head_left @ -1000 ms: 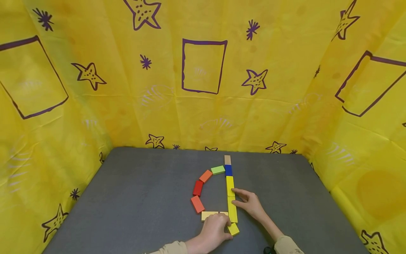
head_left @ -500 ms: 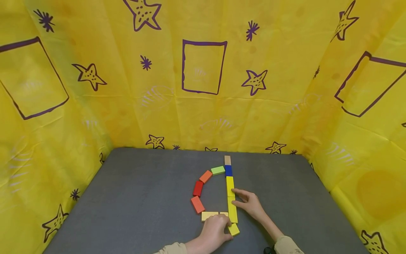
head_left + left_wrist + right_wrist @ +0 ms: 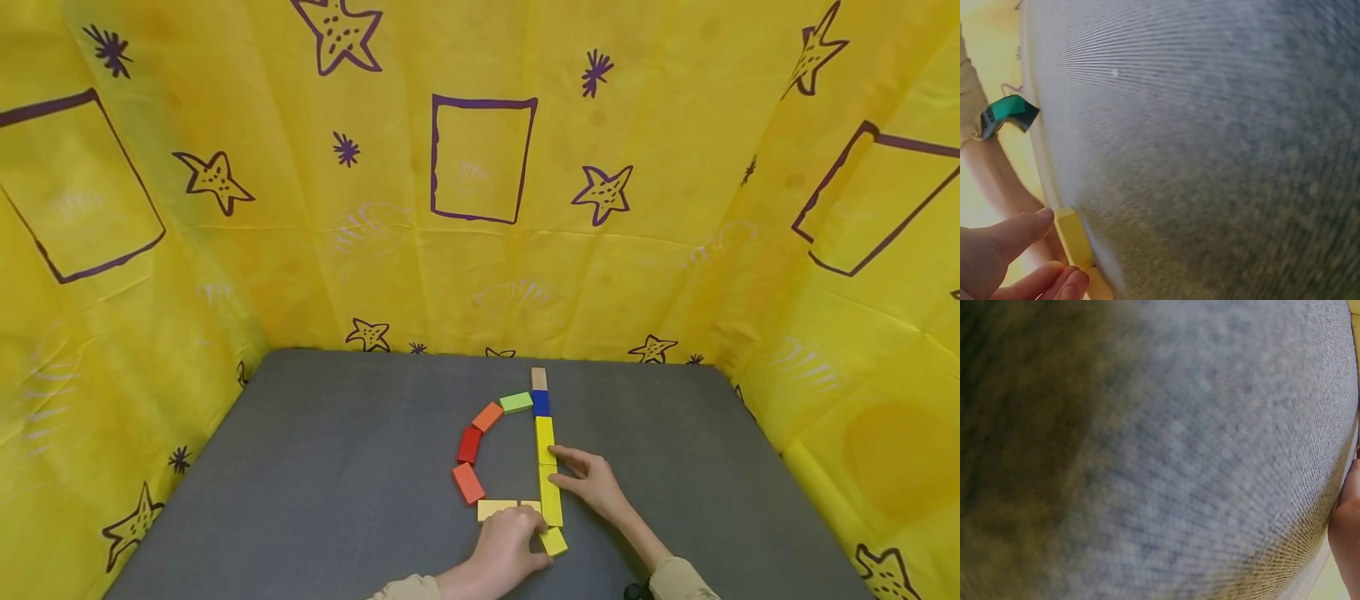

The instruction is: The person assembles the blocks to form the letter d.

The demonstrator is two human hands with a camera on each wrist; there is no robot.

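My left hand [image 3: 508,546] pinches a short yellow block [image 3: 555,542] between thumb and fingers, at the near end of a straight column of blocks. In the left wrist view the thumb tip lies at one edge of this yellow block [image 3: 1074,236]. My right hand [image 3: 596,485] touches the column's right side, fingertips at a yellow block [image 3: 545,442] and at the longer yellow block [image 3: 551,496] nearer me. Beyond them are a blue block [image 3: 541,403] and a tan block [image 3: 539,379]. Left fingers partly cover two cream blocks [image 3: 497,510].
Left of the column curve a light green block [image 3: 516,402], an orange block [image 3: 487,416], a red block [image 3: 468,445] and a coral block [image 3: 468,483]. All lie on a dark grey table [image 3: 337,467]. Yellow patterned cloth [image 3: 480,275] walls its back and sides.
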